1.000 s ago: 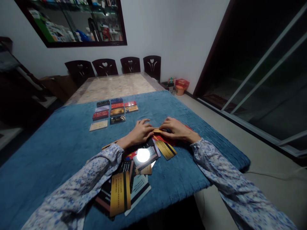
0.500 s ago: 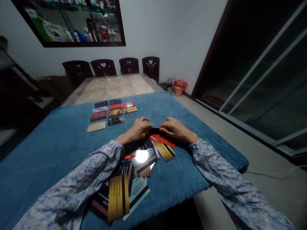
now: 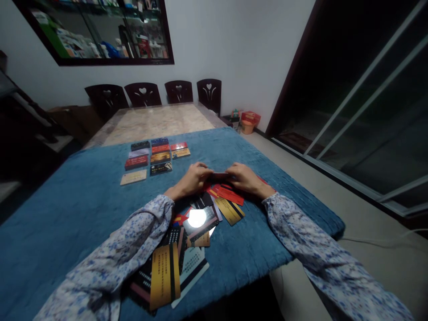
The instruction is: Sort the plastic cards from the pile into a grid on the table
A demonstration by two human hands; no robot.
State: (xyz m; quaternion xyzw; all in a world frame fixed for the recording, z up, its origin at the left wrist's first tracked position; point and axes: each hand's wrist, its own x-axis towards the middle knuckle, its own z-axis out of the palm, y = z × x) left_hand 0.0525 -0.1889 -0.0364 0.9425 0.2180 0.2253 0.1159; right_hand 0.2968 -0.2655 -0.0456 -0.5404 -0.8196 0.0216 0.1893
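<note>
Between my left hand [image 3: 198,177] and my right hand [image 3: 243,178] is a dark card [image 3: 220,175], tilted so mostly its edge and a narrow face show. Fingers of both hands pinch its two ends, just above the loose pile. Below lie red cards [image 3: 230,194], a gold card with a black stripe [image 3: 230,211] and a grey card [image 3: 203,223] with a bright glare spot. Closer to me are another gold card [image 3: 165,276], a pale green card [image 3: 191,272] and black cards partly under my left sleeve. Beyond my left hand, several card stacks stand in columns, including a black one [image 3: 161,168].
A blue cloth [image 3: 83,191] covers the near part of the marble-topped table [image 3: 157,120]. Dark chairs [image 3: 143,94] line the far end. An orange bucket [image 3: 248,127] stands on the floor, and a glass sliding door [image 3: 361,98] is at right.
The card between my hands has risen slightly and tilted, showing more of its face. My hands have moved a little apart; the piles look unchanged.
</note>
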